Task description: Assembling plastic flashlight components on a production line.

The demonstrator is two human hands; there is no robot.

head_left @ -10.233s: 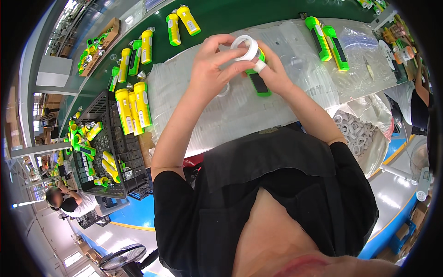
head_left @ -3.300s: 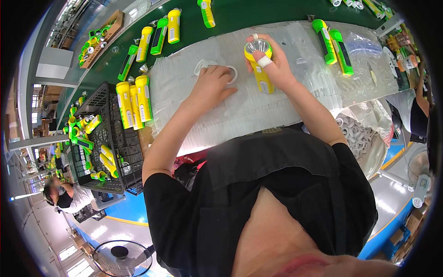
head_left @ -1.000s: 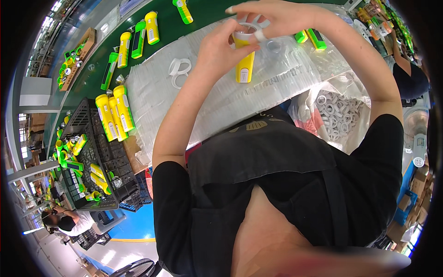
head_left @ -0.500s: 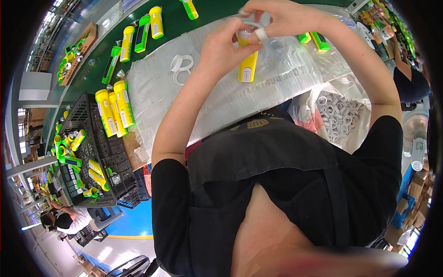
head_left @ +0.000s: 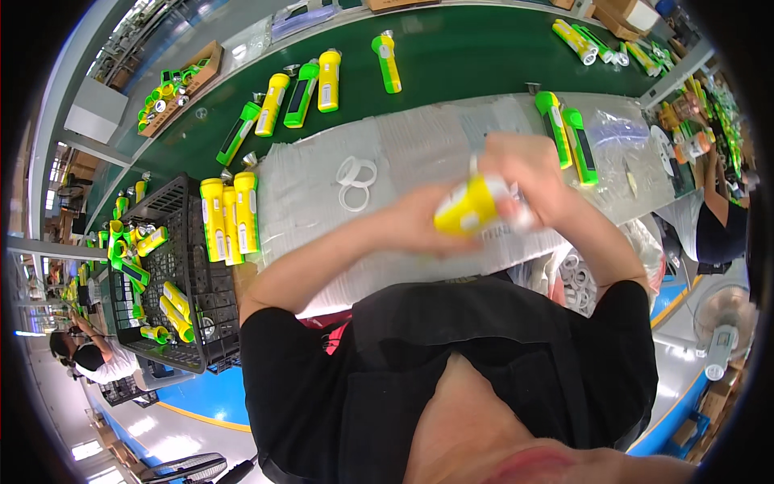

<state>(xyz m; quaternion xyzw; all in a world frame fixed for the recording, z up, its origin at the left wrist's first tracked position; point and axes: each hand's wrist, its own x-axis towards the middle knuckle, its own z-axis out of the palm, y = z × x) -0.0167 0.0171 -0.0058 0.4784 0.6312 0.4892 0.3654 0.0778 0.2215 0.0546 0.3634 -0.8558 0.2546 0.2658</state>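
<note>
Above the plastic-covered work surface (head_left: 403,145) I hold a yellow flashlight (head_left: 468,207), tilted, in both hands. My left hand (head_left: 423,222) is closed around its body from the left. At its other end my right hand (head_left: 524,169) is closed, fingers wrapped over a whitish part. Motion blurs both hands, so I cannot tell whether that part is a loose ring. Several white rings (head_left: 355,198) lie on the plastic left of my hands. Three yellow flashlights (head_left: 213,218) stand together at the surface's left edge. Two green-and-yellow flashlights (head_left: 579,145) lie to the right.
A black crate (head_left: 216,298) with flashlights is at the left. Across the far side runs a green belt (head_left: 468,56) carrying more flashlights (head_left: 329,81). An open bag of white rings (head_left: 576,282) sits near my right elbow. A fan (head_left: 720,343) stands at the far right.
The flashlight went from upright to tilted and came nearer to me, with both hands still on it. My right hand moved from its top to its right end. The view shifted.
</note>
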